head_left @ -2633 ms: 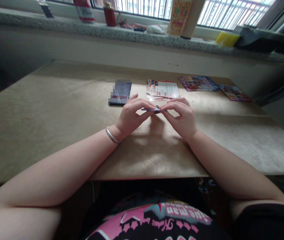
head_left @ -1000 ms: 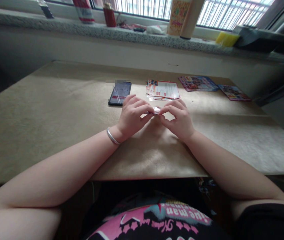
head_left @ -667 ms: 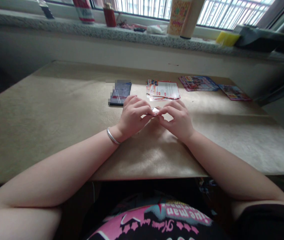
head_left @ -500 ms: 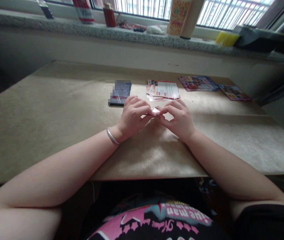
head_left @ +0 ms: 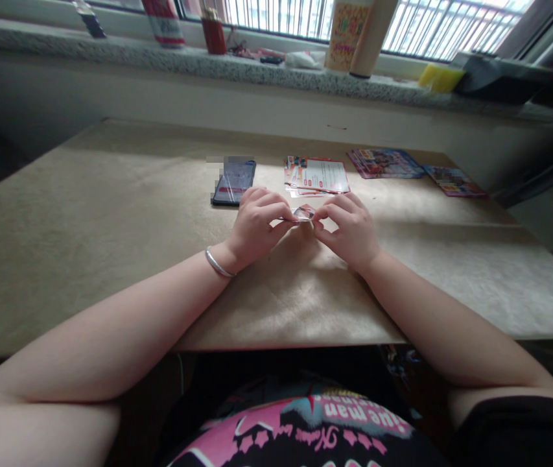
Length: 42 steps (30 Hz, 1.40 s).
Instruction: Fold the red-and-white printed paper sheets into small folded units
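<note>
Between my two hands is a small printed card (head_left: 304, 212), tilted and partly hidden by my fingers. My left hand (head_left: 261, 220) pinches its left edge between thumb and fingers; a silver bangle circles that wrist. At the right edge, my right hand (head_left: 347, 227) pinches it the same way. Just beyond the card lies a loose pile of cards (head_left: 325, 175), the top one mostly white with a red border. A dark phone (head_left: 237, 178) rests flat behind my left hand.
At the table's (head_left: 111, 214) back right lie a spread of colourful packets or cards (head_left: 386, 162) and a second small stack (head_left: 454, 181). On the stone windowsill (head_left: 257, 71) stand a can (head_left: 164, 23), a red holder (head_left: 214, 35), a patterned cup (head_left: 347, 35) and a yellow item (head_left: 439, 78).
My hands have drawn slightly apart, and more of the card's printed face shows between them. The piles and the phone have stayed in place.
</note>
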{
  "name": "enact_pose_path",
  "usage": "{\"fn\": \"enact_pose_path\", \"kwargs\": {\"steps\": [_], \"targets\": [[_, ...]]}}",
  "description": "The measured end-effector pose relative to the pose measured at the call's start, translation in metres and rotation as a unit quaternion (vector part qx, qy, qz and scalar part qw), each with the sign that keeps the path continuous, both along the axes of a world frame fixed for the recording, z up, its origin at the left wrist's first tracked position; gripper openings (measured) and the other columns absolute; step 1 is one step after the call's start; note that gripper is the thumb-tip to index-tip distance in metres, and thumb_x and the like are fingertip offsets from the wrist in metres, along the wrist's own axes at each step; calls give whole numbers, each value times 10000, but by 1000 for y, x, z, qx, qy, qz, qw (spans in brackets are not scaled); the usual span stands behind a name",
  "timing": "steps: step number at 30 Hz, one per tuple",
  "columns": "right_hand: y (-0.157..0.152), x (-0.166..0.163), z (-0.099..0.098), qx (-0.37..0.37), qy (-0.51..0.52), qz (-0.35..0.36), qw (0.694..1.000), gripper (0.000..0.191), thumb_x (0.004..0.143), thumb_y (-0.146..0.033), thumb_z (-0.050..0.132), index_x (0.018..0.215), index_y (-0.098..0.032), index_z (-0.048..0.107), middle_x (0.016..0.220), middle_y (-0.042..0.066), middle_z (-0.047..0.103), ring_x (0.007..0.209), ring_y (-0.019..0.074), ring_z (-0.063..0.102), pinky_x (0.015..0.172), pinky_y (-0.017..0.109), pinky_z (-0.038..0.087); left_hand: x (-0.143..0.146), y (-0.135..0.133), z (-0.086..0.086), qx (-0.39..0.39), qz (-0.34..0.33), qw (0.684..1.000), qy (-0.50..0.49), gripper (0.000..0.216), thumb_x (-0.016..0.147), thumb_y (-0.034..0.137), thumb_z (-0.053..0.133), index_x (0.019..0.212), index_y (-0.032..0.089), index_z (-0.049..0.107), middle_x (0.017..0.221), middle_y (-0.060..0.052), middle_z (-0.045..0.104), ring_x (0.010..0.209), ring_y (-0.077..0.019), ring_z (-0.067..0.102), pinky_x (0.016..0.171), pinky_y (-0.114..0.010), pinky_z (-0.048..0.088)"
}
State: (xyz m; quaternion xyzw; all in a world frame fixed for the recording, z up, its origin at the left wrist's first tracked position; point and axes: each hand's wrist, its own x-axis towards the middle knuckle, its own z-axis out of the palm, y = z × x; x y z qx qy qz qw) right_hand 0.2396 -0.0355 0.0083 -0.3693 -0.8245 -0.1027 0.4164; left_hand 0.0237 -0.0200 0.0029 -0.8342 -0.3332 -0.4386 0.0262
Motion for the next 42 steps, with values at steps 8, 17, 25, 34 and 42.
{"fn": "enact_pose_path", "kwargs": {"steps": [8, 17, 25, 34, 42], "targets": [[-6, -1, 4, -5, 52, 8, 999, 62, 783, -181, 613, 796, -241, 601, 761, 18, 615, 790, 205, 565, 773, 365, 479, -1, 0, 0, 12, -12, 1000, -16, 281, 900, 450, 640, 725, 234, 685, 793, -7, 673, 810, -170, 537, 827, -341, 402], [-7, -4, 5, -20, 31, 2, 999, 109, 823, -198, 590, 721, -233, 601, 737, 21, 632, 777, 192, 561, 789, 355, 472, 0, 1, -2, 35, -15, 999, -5, 216, 898, 367, 658, 734, 227, 676, 793, 0, 666, 794, -164, 536, 829, -337, 398], [-6, -3, 1, -394, 246, 1, 886, 240, 840, -414, 604, 730, -203, 571, 672, 16, 654, 581, 128, 581, 563, 261, 481, 1, -3, 1, 4, -30, 997, -76, 62, 866, 167, 621, 814, 192, 597, 839, -6, 618, 836, -151, 556, 808, -303, 455], [3, -5, 7, -572, 439, 48, 692, 414, 733, -569, 757, 804, -172, 660, 712, 44, 699, 545, 103, 606, 428, 183, 476, 1, -1, -1, 23, -76, 996, -32, 120, 886, 193, 637, 774, 224, 669, 928, -17, 612, 953, -160, 557, 917, -352, 457], [7, -1, 3, -583, 491, 64, 644, 292, 706, -400, 827, 779, -178, 652, 673, 3, 685, 525, 68, 601, 435, 138, 477, 0, -3, -2, 1, -46, 999, -14, 163, 811, 330, 733, 949, 255, 687, 1340, -69, 452, 1295, -280, 407, 1129, -505, 322]]}}
